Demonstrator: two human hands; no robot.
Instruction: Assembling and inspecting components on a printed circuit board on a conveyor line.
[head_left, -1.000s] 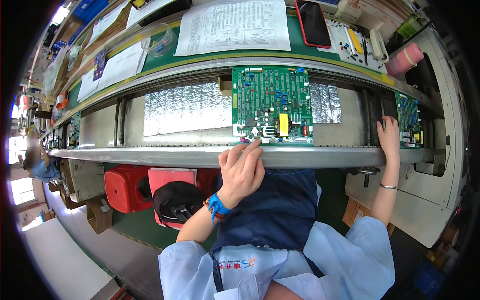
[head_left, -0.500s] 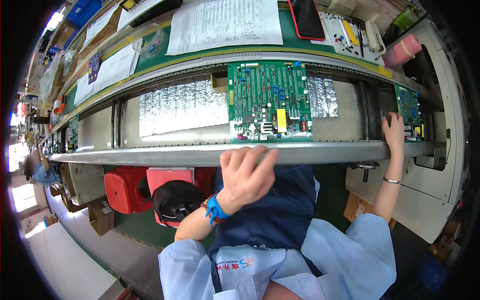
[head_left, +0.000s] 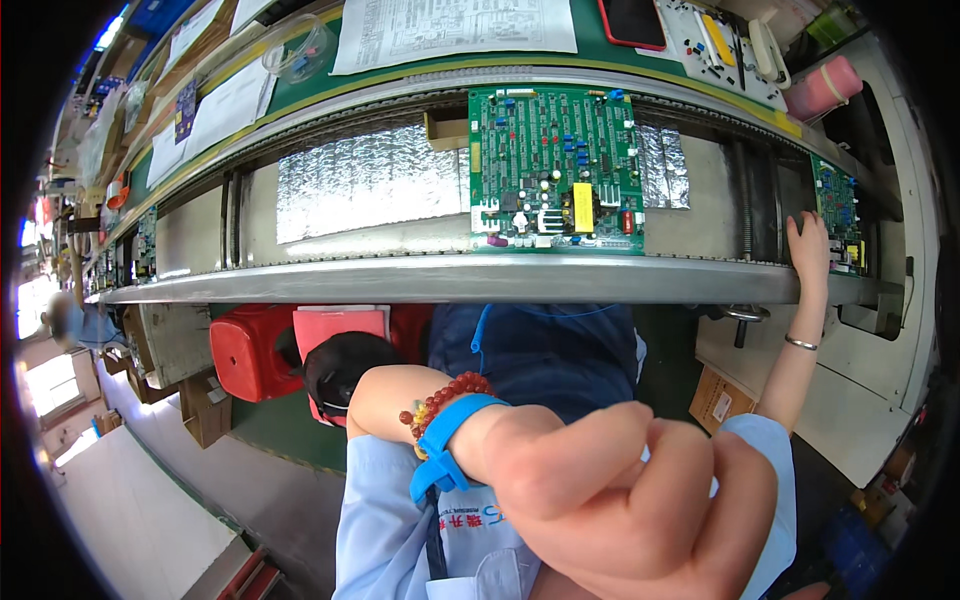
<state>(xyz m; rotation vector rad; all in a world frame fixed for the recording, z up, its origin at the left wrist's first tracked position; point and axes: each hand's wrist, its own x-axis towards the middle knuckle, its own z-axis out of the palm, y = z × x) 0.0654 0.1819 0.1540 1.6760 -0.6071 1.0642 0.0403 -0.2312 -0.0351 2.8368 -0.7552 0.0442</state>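
Observation:
My left hand (head_left: 640, 500) is raised close to the camera above my chest. Its fingers are curled in, their tips are hidden, and nothing shows in them. A blue band (head_left: 447, 440) and red beads circle that wrist. My right hand (head_left: 809, 247) reaches over the rail at the far right, fingers somewhat apart, beside the left edge of a green circuit board (head_left: 838, 215); whether it touches the board I cannot tell. Another green circuit board (head_left: 555, 165), full of components with a yellow transformer, lies across the conveyor rails in front of me, touched by neither hand.
A metal front rail (head_left: 400, 280) runs across the conveyor. Beyond it are printed sheets (head_left: 450, 35), a red-cased phone (head_left: 632, 22) and a tray of small parts (head_left: 720, 55). A white machine (head_left: 880, 380) stands at right, red stools (head_left: 250, 350) at left. Another person (head_left: 85, 325) is far left.
My left hand has risen from beside the front rail toward the camera, its fingers curling in. The view has tilted slightly; my right hand stays beside the right board.

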